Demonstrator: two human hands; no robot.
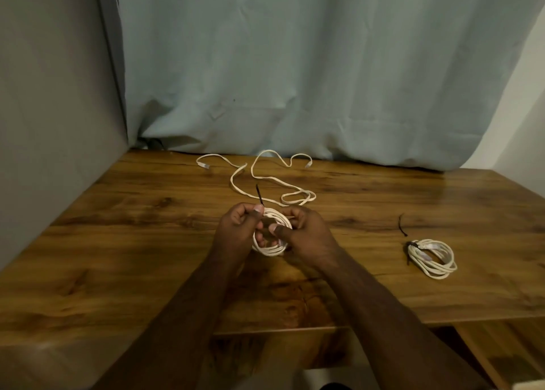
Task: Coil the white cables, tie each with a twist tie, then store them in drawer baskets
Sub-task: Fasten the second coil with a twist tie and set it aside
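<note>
Both hands hold a coiled white cable (271,249) just above the wooden table (118,242) at its middle. My left hand (239,227) pinches a black twist tie (259,194) that sticks up past the coil's top edge. My right hand (303,232) grips the coil's right side, thumb across the loops. A loose, uncoiled flat white cable (265,180) sprawls on the table behind the hands. At the right lies a second coiled white cable (432,258), bound with a black tie at its upper left. A spare black twist tie (401,226) lies just above it.
A pale curtain (295,80) hangs along the table's back edge and a grey wall (53,109) borders the left. A lower wooden surface (501,348) shows at the bottom right, below the table's front edge.
</note>
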